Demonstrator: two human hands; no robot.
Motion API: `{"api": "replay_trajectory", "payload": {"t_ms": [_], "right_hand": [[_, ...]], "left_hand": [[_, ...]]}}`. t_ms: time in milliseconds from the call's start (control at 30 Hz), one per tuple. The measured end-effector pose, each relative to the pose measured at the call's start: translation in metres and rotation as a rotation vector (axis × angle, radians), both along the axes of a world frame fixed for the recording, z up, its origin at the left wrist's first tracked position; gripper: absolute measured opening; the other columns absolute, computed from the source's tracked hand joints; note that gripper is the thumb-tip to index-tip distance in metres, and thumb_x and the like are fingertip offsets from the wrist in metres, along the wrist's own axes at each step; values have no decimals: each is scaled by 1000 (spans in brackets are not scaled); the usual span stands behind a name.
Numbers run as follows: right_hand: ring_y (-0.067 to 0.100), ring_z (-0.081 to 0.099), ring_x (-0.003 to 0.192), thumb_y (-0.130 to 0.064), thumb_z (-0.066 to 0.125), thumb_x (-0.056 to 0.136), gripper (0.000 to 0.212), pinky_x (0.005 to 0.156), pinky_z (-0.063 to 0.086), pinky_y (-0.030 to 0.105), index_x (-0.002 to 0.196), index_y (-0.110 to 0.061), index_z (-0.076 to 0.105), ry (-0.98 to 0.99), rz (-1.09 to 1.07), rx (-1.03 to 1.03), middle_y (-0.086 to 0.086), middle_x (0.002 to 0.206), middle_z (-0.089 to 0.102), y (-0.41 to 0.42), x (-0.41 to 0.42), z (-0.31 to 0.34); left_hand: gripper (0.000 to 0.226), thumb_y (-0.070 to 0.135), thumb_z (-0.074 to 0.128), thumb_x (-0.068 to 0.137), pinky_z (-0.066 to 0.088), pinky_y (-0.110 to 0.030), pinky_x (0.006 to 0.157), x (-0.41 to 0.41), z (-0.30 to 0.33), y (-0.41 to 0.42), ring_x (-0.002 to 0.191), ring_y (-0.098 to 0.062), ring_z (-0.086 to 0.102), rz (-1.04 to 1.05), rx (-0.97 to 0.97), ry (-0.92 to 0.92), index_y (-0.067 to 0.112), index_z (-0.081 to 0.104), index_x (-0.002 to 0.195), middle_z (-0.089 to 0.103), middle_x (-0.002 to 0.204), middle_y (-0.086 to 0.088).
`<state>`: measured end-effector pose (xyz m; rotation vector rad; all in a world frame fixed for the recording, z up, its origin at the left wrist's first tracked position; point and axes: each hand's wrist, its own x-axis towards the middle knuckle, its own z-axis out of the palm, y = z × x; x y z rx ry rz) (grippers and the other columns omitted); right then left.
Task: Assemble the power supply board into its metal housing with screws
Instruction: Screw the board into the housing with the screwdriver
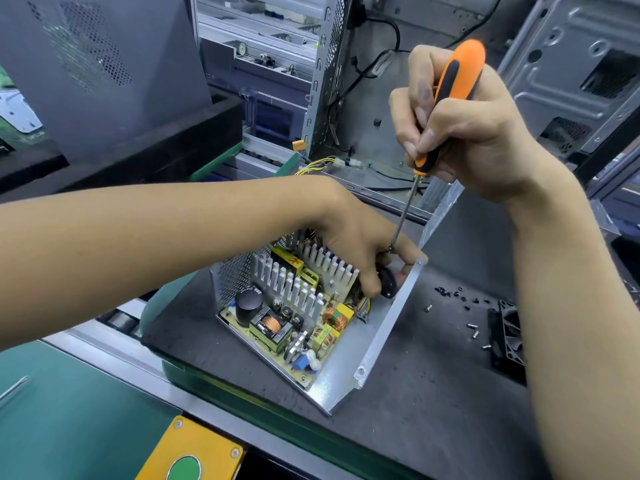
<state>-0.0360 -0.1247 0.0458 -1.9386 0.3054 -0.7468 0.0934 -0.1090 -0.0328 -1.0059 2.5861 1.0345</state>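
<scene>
The dark bench carries everything, and the open metal housing sits on it near the middle, turned at a slant. If the housing slides on the bench while the tool pushes down, the tip could jump off the screw.

The power supply board lies flat inside the housing, with its tall silver fins and copper coils showing. A slipped tip could scratch the board or bend one of its small parts.

The right hand wraps its fingers tight around the orange screwdriver, which leans down into the far corner of the housing. The lean looks risky: a tilted tool may chew up the screw head.

The left hand reaches into that same corner, its fingers curled around a round black part. The tip comes down right beside those fingers, so a slip could poke them. I cannot see the tip itself.

Loose screws lie scattered on the bench to the right, near a black fan. A bump could roll them away.
</scene>
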Motion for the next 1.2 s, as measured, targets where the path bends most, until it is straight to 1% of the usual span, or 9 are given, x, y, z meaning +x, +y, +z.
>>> {"api": "replay_trajectory", "payload": {"t_ms": [100,233,300,433,533,633,800,1100,1200], "right_hand": [[11,39,39,14,37,63,31,36,21,16,75,-15,35,-1,11,32,10,58,42,0,0,0],[12,41,40,14,38,64,31,36,22,16,75,-14,36,18,38,19,10,60,41,-1,0,1],[11,41,40,14,38,64,30,36,22,16,75,-14,36,15,33,18,10,58,42,-1,-1,1],[11,40,40,14,37,64,31,37,21,16,75,-15,35,17,36,16,7,57,45,-2,-1,2],[10,40,40,14,36,64,31,37,20,17,75,-15,35,11,39,19,7,57,45,-1,-1,1],[11,39,40,14,36,64,31,37,19,18,75,-15,35,8,34,20,6,57,45,-2,0,0],[12,39,42,13,38,64,31,37,20,18,75,-15,35,10,46,27,6,57,45,-2,1,-1],[17,44,48,4,53,62,26,37,31,18,76,-14,40,112,135,13,3,61,55,1,5,-10],[19,45,48,-3,54,63,20,38,33,20,76,-13,42,158,148,42,7,63,57,3,4,-15]], "left_hand": [[25,11,73,91,51,-46,96,0,-2,-4,99,-25,62,18,-28,-3,15,64,114,67,101,-7],[15,6,65,92,44,-34,68,-3,-4,-10,70,-13,50,71,8,16,15,54,97,53,91,-3],[19,2,63,93,43,-29,64,-2,-5,-13,64,-9,49,77,10,60,15,49,94,53,88,-4],[18,7,60,97,39,-46,77,2,-5,-14,82,-28,49,2,88,56,8,61,115,61,96,-13],[16,13,64,97,47,-45,85,5,-4,-15,87,-20,57,-18,40,11,13,68,113,70,99,-11],[12,25,70,97,46,-39,81,6,-4,-17,80,-14,56,-25,3,-8,14,71,102,65,87,-1],[26,33,73,94,51,-50,88,6,-1,-18,85,-20,58,-115,36,46,8,70,100,66,93,-15],[32,47,79,86,45,-15,70,3,-10,-27,71,-1,60,-55,-16,-45,17,72,92,72,83,7],[33,53,79,84,42,-11,65,4,-15,-31,68,6,59,-43,-76,-60,21,72,87,70,79,16]]}}
